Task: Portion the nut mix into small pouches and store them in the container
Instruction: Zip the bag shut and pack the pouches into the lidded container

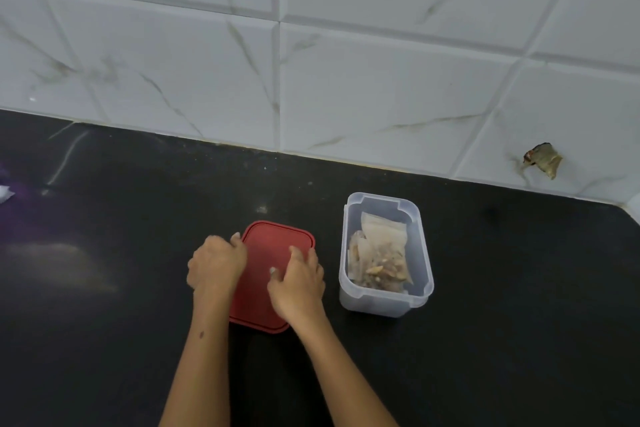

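Both hands, left hand (216, 262) and right hand (298, 279), fingers curled, grasping red lid (268, 246) mid-counter (138, 288); pouches (379, 253) inside open container (420, 253) just beside.

A home kitchen, by the look of it: a dark stone worktop (138, 253) meets a wall of white marble-veined tiles (346, 80), with a plastic food container (422, 274) on it.
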A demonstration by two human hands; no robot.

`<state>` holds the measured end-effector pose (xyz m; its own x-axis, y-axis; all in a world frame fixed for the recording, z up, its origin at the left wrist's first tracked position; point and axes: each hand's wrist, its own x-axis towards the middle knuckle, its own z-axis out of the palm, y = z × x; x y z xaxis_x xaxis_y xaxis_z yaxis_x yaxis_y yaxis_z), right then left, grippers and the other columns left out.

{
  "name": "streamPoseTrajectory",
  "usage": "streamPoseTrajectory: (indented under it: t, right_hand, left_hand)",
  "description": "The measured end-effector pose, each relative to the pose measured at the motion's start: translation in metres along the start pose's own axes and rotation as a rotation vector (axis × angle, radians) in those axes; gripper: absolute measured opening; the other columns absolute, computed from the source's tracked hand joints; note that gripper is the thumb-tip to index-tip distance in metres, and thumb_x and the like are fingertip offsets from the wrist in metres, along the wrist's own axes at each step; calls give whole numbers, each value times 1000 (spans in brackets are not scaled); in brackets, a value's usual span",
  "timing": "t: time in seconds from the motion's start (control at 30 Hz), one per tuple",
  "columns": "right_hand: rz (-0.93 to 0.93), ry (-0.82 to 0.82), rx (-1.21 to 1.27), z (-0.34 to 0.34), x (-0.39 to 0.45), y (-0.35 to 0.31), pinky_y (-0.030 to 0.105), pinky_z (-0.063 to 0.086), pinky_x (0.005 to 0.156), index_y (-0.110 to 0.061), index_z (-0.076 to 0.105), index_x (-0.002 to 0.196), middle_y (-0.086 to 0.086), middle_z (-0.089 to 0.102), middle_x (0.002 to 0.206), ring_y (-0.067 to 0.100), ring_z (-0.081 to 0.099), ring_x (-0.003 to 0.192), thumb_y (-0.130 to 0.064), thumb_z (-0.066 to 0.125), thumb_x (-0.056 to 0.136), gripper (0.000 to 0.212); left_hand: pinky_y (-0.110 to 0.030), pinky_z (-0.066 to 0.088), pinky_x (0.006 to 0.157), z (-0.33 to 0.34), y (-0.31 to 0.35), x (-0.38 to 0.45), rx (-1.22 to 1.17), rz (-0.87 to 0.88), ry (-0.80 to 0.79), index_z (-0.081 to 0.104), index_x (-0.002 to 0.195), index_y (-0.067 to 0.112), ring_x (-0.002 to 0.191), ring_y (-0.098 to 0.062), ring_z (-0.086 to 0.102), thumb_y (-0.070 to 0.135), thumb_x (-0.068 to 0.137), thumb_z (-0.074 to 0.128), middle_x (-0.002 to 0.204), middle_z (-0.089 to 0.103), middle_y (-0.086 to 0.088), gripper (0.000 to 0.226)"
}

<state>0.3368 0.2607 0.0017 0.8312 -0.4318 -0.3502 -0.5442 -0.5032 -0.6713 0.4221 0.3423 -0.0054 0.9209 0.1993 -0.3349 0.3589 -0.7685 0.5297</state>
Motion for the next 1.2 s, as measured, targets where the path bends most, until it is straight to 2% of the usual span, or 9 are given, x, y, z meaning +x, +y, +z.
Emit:
streamPoseTrajectory:
  t: [0.2,0.33,0.43,0.57,0.7,0.83,0.93,1.07,1.2]
  right_hand:
    - [63,7,97,19,3,0,47,13,114,-23,23,148,10,4,158,32,7,144,-49,50,91,68]
    - [25,68,172,10,2,-1,51,12,115,-32,30,144,4,10,158,31,8,144,-63,47,86,67]
    - [-88,98,454,-10,-4,-12,39,31,110,-39,42,133,-3,29,149,16,33,134,-66,52,81,60]
    - [-244,-39,897,-46,-20,-32,26,43,90,-35,49,127,-7,57,129,5,54,115,-79,51,71,71]
    - [-265,-93,1202,-95,-31,-28,46,39,94,-19,66,112,15,63,111,30,56,107,-78,67,53,83]
    - [-283,-160,1374,-137,-39,5,47,44,85,-17,71,103,13,65,103,28,59,94,-54,66,64,54]
    - [-285,-195,1475,-160,-45,26,38,56,73,-7,73,97,15,70,92,25,67,80,-34,46,77,43]
    - [-120,98,1243,-175,-31,52,41,56,76,-8,63,114,14,69,105,26,66,89,-13,38,87,37]
    - [-15,463,945,-175,-17,84,31,55,80,-19,58,118,2,67,108,14,65,95,-15,55,93,25]
  left_hand:
    - [-41,40,98,-4,-9,7,53,-3,-174,50,129,-1,122,-40,49,48,98,38,131,53,-24,59]
    - [-27,41,59,-20,-9,19,-266,68,-331,63,92,-3,56,-23,52,42,98,43,70,58,-12,50]
    - [-17,38,43,-51,13,-2,-607,237,-336,65,78,9,45,-14,51,26,101,44,65,59,-6,35]
    - [-19,50,46,-76,42,-55,-824,547,-535,67,89,14,51,-9,62,13,97,48,67,67,-4,21]
    - [-32,53,91,-57,63,-76,-718,791,-427,70,111,24,102,-15,66,26,83,68,107,70,-6,28]
    - [-32,43,100,-29,77,-89,-615,710,-353,62,118,45,115,-6,51,40,76,75,115,57,15,45]
    - [-35,53,89,-8,86,-100,-724,578,-506,51,133,35,106,-10,61,40,70,78,102,66,18,68]
    - [-25,52,79,16,91,-99,-686,537,-339,51,133,20,97,-8,62,26,75,80,117,59,4,65]
    - [-25,52,78,35,95,-106,-687,544,-266,50,135,13,87,-3,60,13,86,70,116,63,-1,53]
